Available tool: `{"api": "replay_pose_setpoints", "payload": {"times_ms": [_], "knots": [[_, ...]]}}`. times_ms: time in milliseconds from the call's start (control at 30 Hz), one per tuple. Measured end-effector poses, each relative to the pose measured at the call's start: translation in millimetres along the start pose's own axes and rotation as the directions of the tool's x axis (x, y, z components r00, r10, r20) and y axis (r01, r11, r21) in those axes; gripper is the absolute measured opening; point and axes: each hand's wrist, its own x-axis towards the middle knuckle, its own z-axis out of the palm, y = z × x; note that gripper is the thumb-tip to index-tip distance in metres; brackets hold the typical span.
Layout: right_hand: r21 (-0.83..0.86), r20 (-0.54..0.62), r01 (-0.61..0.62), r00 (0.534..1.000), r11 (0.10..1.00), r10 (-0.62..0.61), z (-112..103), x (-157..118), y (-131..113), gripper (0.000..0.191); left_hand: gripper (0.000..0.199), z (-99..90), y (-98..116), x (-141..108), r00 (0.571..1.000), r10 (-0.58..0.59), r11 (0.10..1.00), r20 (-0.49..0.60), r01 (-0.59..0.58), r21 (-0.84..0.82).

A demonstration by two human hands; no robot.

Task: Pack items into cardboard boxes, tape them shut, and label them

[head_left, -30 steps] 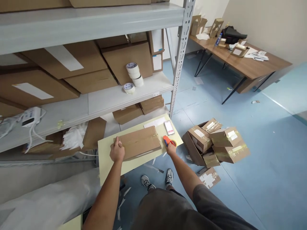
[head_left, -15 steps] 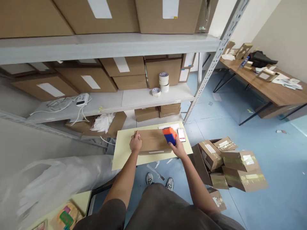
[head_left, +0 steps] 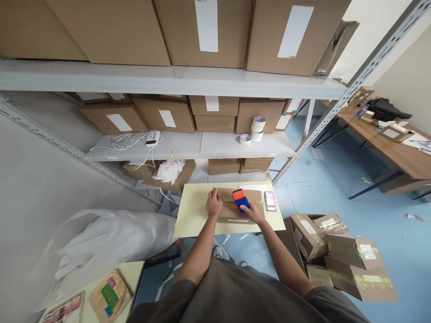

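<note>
A closed brown cardboard box (head_left: 226,211) lies on the pale yellow table (head_left: 188,220). On its left end rests my left hand (head_left: 214,202), fingers bent together at the top edge; whether anything is between them is too small to tell. My right hand (head_left: 253,212) grips an orange and blue handheld device (head_left: 241,200) over the right half of the box. Just right of the box, a phone (head_left: 270,201) with a lit screen lies on the table. A white paper (head_left: 254,187) lies behind the box.
Shelving (head_left: 235,148) ahead holds boxes, tape rolls (head_left: 257,128) and a white power strip (head_left: 152,138). Cardboard boxes (head_left: 310,237) are piled on the floor at right. Plastic wrap (head_left: 124,237) lies at left. A wooden desk (head_left: 387,143) stands farther right.
The view has shifted, so the shelf and table appear farther right. The device has moved left over the box and now lies flatter, still in my right hand. My left hand remains at the box's left end.
</note>
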Motion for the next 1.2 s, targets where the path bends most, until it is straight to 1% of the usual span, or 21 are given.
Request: {"api": "replay_pose_setpoints", "payload": {"times_ms": [67,100,133,167,200,233,267,300,333,400,433,500,567,667,733,800,900,1000,1100,1200], "knots": [[0.001,0.002,-0.01,1.0,1.0,0.01,2,0,-3,0.053,0.05,-5.5,2,3,0.999,-0.002,0.999,-0.055,0.0,-0.032],[-0.001,-0.005,-0.015,1.0,1.0,0.015,4,1,-4,0.052,0.049,-8.6,5,5,0.996,-0.004,0.997,-0.087,-0.002,-0.073],[-0.001,-0.011,-0.021,1.0,1.0,0.021,6,2,-6,0.052,0.047,-12.0,8,9,0.995,-0.003,0.99,-0.104,-0.012,-0.143],[0.002,-0.018,-0.029,0.999,1.0,0.029,7,2,-7,0.051,0.045,-15.6,12,13,0.996,0.008,0.97,-0.091,-0.03,-0.242],[0.004,-0.024,-0.04,0.999,0.999,0.04,9,3,-8,0.051,0.045,-19.3,17,18,0.999,0.034,0.931,-0.041,-0.047,-0.361],[0.005,-0.029,-0.052,0.998,0.999,0.052,10,4,-10,0.051,0.046,-23.2,22,23,0.996,0.082,0.876,0.044,-0.051,-0.48],[0.002,-0.033,-0.059,0.998,0.998,0.059,10,4,-11,0.051,0.049,-27.1,27,28,0.979,0.144,0.811,0.146,-0.033,-0.584],[-0.003,-0.034,-0.061,0.998,0.998,0.061,10,5,-13,0.051,0.051,-30.9,32,33,0.946,0.214,0.752,0.245,0.0,-0.659],[-0.011,-0.036,-0.062,0.997,0.998,0.062,11,5,-15,0.05,0.052,-34.3,36,38,0.902,0.283,0.71,0.325,0.03,-0.703],[-0.031,-0.033,-0.067,0.997,0.997,0.066,10,6,-20,0.049,0.05,-39.4,41,47,0.823,0.387,0.682,0.416,0.048,-0.729],[-0.042,-0.03,-0.072,0.997,0.996,0.071,10,6,-22,0.049,0.047,-40.8,43,50,0.801,0.412,0.688,0.434,0.038,-0.725],[-0.065,-0.023,-0.072,0.997,0.995,0.07,11,6,-26,0.049,0.043,-41.3,43,55,0.792,0.422,0.705,0.441,0.019,-0.709],[-0.092,-0.002,-0.052,0.999,0.994,0.052,11,7,-31,0.049,0.039,-39.5,42,57,0.805,0.408,0.714,0.43,0.012,-0.7],[-0.154,0.016,-0.023,1.0,0.988,0.025,8,9,-37,0.049,0.032,-36.8,38,58,0.857,0.364,0.744,0.366,-0.031,-0.668],[-0.223,-0.014,-0.017,1.0,0.975,0.014,5,12,-43,0.049,0.03,-36.3,36,55,0.898,0.322,0.774,0.299,-0.068,-0.629],[-0.303,-0.052,-0.023,0.999,0.953,0.007,0,16,-49,0.049,0.031,-36.2,35,49,0.928,0.283,0.791,0.243,-0.083,-0.607],[-0.409,-0.06,-0.029,0.998,0.912,0.005,-7,24,-61,0.049,0.03,-34.6,35,35,0.962,0.201,0.806,0.185,-0.056,-0.589],[-0.474,-0.021,-0.007,1.0,0.881,-0.004,-15,32,-71,0.048,0.028,-34.1,37,25,0.985,0.115,0.836,0.127,-0.027,-0.548],[-0.509,-0.012,0.006,1.0,0.861,-0.014,-33,32,-74,0.05,0.029,-44.2,29,26,0.998,0.044,0.861,0.033,-0.021,-0.508],[-0.534,-0.012,-0.017,1.0,0.845,0.012,-60,25,-67,0.054,0.031,-65.9,6,37,0.995,-0.06,0.858,-0.084,0.009,-0.513]]}}
